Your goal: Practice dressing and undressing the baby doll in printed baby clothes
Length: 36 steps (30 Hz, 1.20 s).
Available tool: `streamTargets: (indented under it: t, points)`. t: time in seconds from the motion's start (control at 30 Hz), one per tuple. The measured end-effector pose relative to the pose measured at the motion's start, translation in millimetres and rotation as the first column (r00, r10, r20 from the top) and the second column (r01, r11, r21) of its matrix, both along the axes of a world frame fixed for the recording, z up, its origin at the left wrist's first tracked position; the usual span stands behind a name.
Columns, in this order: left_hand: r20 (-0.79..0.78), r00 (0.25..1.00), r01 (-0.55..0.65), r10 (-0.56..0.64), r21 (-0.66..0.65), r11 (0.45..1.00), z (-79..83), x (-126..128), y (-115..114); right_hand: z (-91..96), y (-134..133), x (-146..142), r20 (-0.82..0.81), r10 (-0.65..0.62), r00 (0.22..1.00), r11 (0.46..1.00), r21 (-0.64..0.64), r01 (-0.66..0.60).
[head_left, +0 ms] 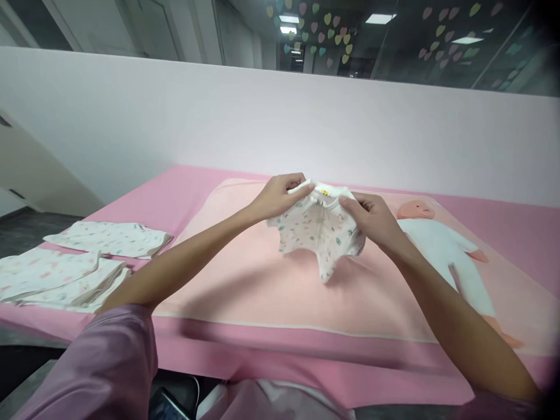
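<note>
A small white baby garment with a pastel print hangs just above the light pink mat. My left hand pinches its upper left edge near the collar. My right hand grips its upper right side. Both hands are closed on the cloth, and the lower part of the garment droops toward the mat.
A baby doll in white clothes lies on the mat at the right. Several folded printed baby clothes lie at the left end of the pink table. A white partition wall stands behind the table.
</note>
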<state>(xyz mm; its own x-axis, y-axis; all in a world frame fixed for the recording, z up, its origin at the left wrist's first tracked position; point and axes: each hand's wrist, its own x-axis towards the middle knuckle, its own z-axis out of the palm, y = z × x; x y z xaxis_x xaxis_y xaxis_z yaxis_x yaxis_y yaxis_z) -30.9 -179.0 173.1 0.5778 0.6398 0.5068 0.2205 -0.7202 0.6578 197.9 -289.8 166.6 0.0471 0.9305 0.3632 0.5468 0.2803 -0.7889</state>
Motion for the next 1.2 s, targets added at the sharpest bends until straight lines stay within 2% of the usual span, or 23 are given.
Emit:
streamTargets:
  t: [0.07,0.17,0.33,0.47,0.6,0.7,0.77,0.83,1.03,1.2]
  points:
    - [0.055,0.998,0.003,-0.004,0.027,1.000,16.8,2.5,-21.1,11.3,-7.8,-16.3,-0.031,-0.011,0.999,0.995,0.102,0.014]
    - [0.140,0.988,0.053,-0.059,0.047,0.998,36.7,8.5,-49.2,27.1,-17.7,-40.8,-0.064,0.049,0.997,0.978,0.208,-0.035]
    - [0.291,0.952,0.102,-0.096,-0.008,0.995,55.2,9.4,-79.7,41.1,-35.1,-62.3,-0.090,0.204,0.975,0.940,0.297,-0.169]
    - [0.292,0.945,0.160,-0.146,-0.024,0.987,61.6,-0.9,-95.0,42.3,-53.1,-63.8,-0.082,0.334,0.939,0.910,0.287,-0.298]
    - [0.259,0.949,0.179,-0.181,0.032,0.983,65.1,-10.2,-105.3,41.0,-68.7,-59.6,-0.141,0.456,0.878,0.882,0.199,-0.427]
    - [0.268,0.947,0.162,-0.179,0.084,0.983,68.7,-15.6,-114.0,38.1,-74.0,-50.1,-0.178,0.422,0.889,0.905,0.147,-0.400]
    - [0.274,0.945,0.155,-0.179,0.106,0.982,71.7,-18.8,-123.1,34.0,-74.4,-42.8,-0.163,0.345,0.924,0.930,0.192,-0.313]
    - [0.267,0.946,0.150,-0.183,0.138,0.979,74.7,-21.5,-134.5,28.2,-74.1,-38.0,-0.147,0.308,0.940,0.932,0.243,-0.267]
    - [0.203,0.956,0.165,-0.211,0.223,0.961,80.6,-28.4,-158.5,13.3,-88.0,-52.4,-0.234,0.489,0.841,0.872,0.088,-0.482]
    - [0.279,0.949,0.082,-0.143,0.220,0.972,81.8,-35.1,-156.1,23.0,-105.2,-80.1,-0.247,0.519,0.818,0.854,0.203,-0.480]
